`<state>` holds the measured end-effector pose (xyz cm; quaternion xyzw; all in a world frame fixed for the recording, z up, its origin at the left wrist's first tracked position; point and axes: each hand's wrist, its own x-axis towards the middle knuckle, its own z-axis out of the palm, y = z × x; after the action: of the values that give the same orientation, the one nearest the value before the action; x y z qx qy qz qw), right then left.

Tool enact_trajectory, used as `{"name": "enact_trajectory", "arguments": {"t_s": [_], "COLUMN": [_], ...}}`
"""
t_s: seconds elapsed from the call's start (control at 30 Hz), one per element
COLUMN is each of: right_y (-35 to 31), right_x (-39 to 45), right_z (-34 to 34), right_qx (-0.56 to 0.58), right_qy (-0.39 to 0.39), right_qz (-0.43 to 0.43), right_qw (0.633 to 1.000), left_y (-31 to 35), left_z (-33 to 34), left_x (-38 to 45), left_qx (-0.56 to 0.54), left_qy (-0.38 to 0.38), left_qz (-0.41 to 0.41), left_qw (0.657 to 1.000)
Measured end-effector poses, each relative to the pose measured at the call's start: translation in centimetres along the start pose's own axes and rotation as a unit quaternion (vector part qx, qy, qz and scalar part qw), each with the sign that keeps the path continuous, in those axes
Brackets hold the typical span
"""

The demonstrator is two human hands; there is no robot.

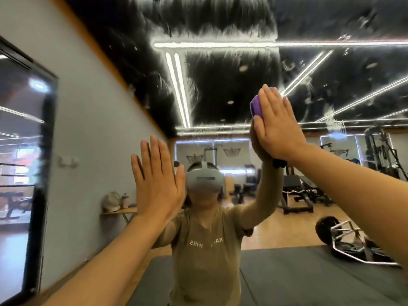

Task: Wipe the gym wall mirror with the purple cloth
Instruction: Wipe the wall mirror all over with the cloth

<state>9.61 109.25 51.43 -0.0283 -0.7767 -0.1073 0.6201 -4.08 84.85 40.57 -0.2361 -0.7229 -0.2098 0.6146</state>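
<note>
The gym wall mirror (220, 89) fills the view, its upper part streaked with wet smears and droplets. My right hand (276, 127) is flat with straight fingers, pressing the purple cloth (256, 106) against the glass at upper right; only the cloth's left edge shows past my fingers. My left hand (157, 180) lies flat on the mirror lower down, left of centre, fingers straight, holding nothing. My reflection in a headset and tan shirt stands between the two arms.
Reflected in the mirror are a grey wall (92, 140) with a dark framed window (22, 151), weight benches (300, 191), a barbell (344, 241) on black floor mats and a cable machine (382, 151) at far right.
</note>
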Motion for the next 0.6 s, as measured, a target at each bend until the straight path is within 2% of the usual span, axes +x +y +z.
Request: {"name": "enact_trajectory", "arguments": {"t_s": [0.17, 0.3, 0.4, 0.6], "right_y": [-1.7, -2.5, -2.8, -2.2], "right_x": [-4.7, -13.3, -17.9, -18.2], "right_z": [1.8, 3.3, 3.9, 3.7], "right_qx": [0.051, 0.052, 0.031, -0.001], "right_qy": [0.059, 0.050, 0.047, 0.020], "right_qz": [0.028, 0.013, 0.000, -0.038], "right_qw": [0.997, 0.997, 0.998, 0.999], "left_y": [0.3, 0.4, 0.6, 1.0], "left_z": [0.7, 0.4, 0.5, 0.7], "left_x": [-0.8, -1.2, -3.0, -4.1], "left_qx": [0.002, -0.019, -0.023, -0.008], "left_qy": [0.025, 0.019, 0.009, -0.001], "left_qz": [0.012, 0.016, 0.064, 0.079], "left_qw": [1.000, 1.000, 0.998, 0.997]}}
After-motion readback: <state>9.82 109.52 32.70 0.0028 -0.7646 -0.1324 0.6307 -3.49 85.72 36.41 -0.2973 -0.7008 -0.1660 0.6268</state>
